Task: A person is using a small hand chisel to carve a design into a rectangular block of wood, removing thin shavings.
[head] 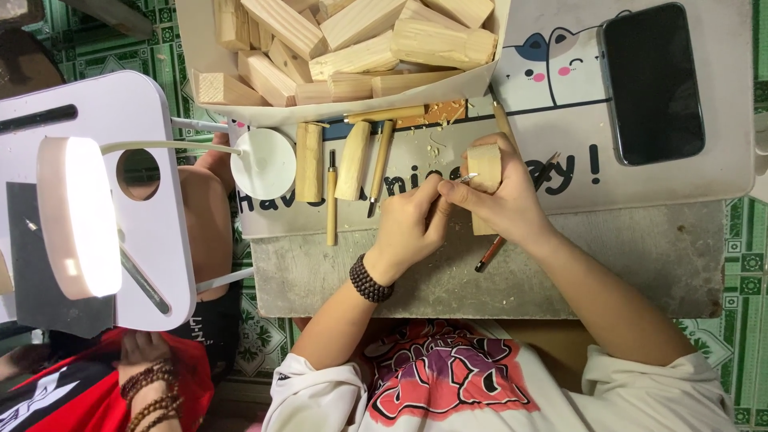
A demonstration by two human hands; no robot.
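- wood block (485, 166) in my right hand (504, 200), pale, rectangular, held up over the middle of the mat (680, 180); my fingers wrap around it from behind and below, thumb side pressed to its lower face
- my left hand (410, 226) is just beside the block, fingers curled and pinched together on a small carving knife (466, 178); the metal tip shows between thumb and forefinger and touches the block's left edge
- bead bracelet (370, 279), dark brown, on my left wrist
- both forearms rest over the grey board (640, 264) that sits under the mat
- brown-handled tool (490, 254) lies on the board, partly hidden beneath my right hand
- left of my hands on the mat: two short wood pieces (309, 162), upright from my view, with thin carving tools (331, 200) lying between and beside them
- wood shavings (436, 120) scattered near the top of the mat, by the box edge
- cardboard box (240, 112) at top, filled with many pale wood blocks stacked loosely
- phone (652, 84), black screen, lies on the mat's right upper part, well apart from my hands
- lamp (76, 216), white and lit, stands at far left on a white stand, its round base (264, 164) touching the mat's left edge
- another person's hand (148, 384) with bead bracelets at bottom left, over red cloth, well apart from mine
- green patterned floor (740, 256) shows around the board
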